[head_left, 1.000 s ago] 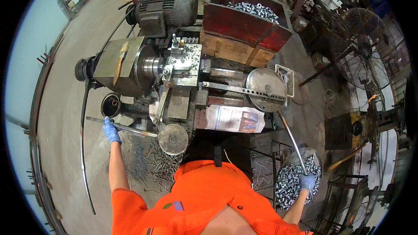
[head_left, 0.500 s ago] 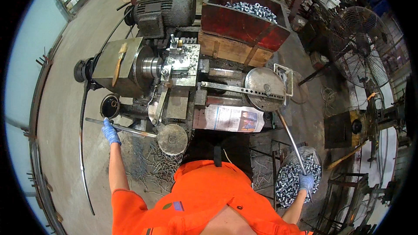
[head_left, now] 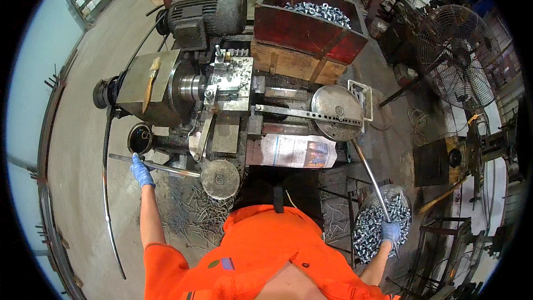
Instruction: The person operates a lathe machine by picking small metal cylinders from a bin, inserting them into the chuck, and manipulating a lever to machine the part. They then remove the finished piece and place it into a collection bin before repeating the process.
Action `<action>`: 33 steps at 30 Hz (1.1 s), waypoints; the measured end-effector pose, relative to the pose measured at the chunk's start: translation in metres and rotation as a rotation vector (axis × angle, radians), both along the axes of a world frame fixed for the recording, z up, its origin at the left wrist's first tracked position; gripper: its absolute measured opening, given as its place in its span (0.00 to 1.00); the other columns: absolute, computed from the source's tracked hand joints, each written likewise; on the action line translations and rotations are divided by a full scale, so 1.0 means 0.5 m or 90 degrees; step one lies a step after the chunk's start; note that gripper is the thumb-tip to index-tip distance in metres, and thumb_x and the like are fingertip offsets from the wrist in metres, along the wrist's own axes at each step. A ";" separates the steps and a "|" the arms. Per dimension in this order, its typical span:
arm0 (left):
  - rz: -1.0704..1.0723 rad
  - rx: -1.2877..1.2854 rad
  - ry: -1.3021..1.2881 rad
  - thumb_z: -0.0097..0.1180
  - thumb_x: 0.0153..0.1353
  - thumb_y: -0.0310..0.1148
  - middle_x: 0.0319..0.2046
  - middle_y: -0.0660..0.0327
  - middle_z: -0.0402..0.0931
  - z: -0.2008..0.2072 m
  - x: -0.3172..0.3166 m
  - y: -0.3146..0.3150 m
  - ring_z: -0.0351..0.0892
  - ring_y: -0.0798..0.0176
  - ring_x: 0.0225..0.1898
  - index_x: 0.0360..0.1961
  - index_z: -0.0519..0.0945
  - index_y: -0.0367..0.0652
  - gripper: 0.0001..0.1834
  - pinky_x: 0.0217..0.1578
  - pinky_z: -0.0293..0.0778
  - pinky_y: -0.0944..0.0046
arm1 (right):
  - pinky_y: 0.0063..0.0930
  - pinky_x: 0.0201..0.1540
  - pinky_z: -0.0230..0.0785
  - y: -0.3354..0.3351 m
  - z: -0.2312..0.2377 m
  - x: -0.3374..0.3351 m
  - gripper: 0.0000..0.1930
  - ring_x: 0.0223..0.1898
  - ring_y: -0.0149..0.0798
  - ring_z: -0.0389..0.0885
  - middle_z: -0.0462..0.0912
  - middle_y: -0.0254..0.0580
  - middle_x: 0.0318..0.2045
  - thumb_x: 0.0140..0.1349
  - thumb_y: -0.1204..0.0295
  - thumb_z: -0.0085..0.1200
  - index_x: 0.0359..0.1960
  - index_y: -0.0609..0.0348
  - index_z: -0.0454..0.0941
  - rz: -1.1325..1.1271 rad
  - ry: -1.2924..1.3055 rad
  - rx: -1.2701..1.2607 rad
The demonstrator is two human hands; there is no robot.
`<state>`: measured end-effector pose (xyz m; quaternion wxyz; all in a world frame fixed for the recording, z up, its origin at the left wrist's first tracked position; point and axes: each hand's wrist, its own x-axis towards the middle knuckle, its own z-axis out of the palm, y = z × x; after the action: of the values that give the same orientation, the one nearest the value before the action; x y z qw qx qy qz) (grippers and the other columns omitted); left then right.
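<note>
In a blue glove, my left hand (head_left: 142, 173) is closed around a metal lever (head_left: 172, 170) that runs to a round metal disc (head_left: 220, 179) on the machine's near side. My right hand (head_left: 391, 232), gloved too, grips the lower part of a long steel lever (head_left: 371, 175). That lever slants up to a larger round plate (head_left: 337, 110), joined to the machine by a perforated flat bar (head_left: 294, 112). Between them lie the steel tool slide (head_left: 239, 80) and the chuck (head_left: 191, 86). Below my right hand is a mesh basket of shiny metal fittings (head_left: 369, 233).
A red bin (head_left: 308, 33) holding more fittings stands on a wooden crate (head_left: 294, 62). A brush (head_left: 150, 86) rests on the headstock, behind which sits a motor (head_left: 208, 16). Newspaper (head_left: 294, 150) lies near my waist. A large fan (head_left: 458, 58) is at right; metal shavings (head_left: 202, 216) litter the floor.
The view has shifted very slightly. Both hands stay on their levers, with no clear movement of the machine parts.
</note>
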<state>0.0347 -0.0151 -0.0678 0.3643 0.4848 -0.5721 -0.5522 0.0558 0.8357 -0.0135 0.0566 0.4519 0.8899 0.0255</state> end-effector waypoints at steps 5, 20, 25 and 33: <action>-0.001 -0.007 0.006 0.48 0.60 0.51 0.15 0.53 0.74 -0.011 -0.003 -0.001 0.75 0.59 0.13 0.29 0.76 0.33 0.26 0.14 0.74 0.63 | 0.41 0.41 0.71 -0.004 0.007 -0.003 0.20 0.37 0.55 0.80 0.80 0.58 0.33 0.39 0.60 0.62 0.31 0.63 0.80 -0.005 -0.004 -0.003; 0.007 -0.025 -0.022 0.49 0.59 0.52 0.12 0.56 0.70 -0.015 0.015 0.008 0.73 0.59 0.13 0.26 0.76 0.32 0.27 0.15 0.72 0.64 | 0.50 0.60 0.52 -0.083 0.025 -0.259 0.29 0.58 0.52 0.63 0.72 0.47 0.52 0.45 0.50 0.58 0.50 0.44 0.75 0.310 -0.023 0.129; -0.012 0.001 0.003 0.48 0.59 0.53 0.21 0.57 0.73 -0.024 0.007 0.013 0.73 0.62 0.16 0.32 0.75 0.35 0.26 0.19 0.71 0.63 | 0.52 0.61 0.50 0.012 0.019 -0.468 0.29 0.60 0.53 0.60 0.70 0.49 0.55 0.53 0.47 0.50 0.54 0.47 0.71 0.316 0.052 0.244; -0.137 0.026 -0.172 0.46 0.59 0.57 0.18 0.60 0.73 -0.009 0.033 0.003 0.74 0.62 0.18 0.32 0.78 0.34 0.30 0.20 0.70 0.65 | 0.52 0.62 0.49 -0.162 0.059 -0.709 0.41 0.61 0.61 0.57 0.59 0.64 0.60 0.45 0.43 0.57 0.58 0.54 0.65 0.352 0.029 0.168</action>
<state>0.0514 -0.0134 -0.0721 0.2132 0.4980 -0.6531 -0.5292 -0.2986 0.7546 0.0159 -0.0314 0.1964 0.9692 0.1455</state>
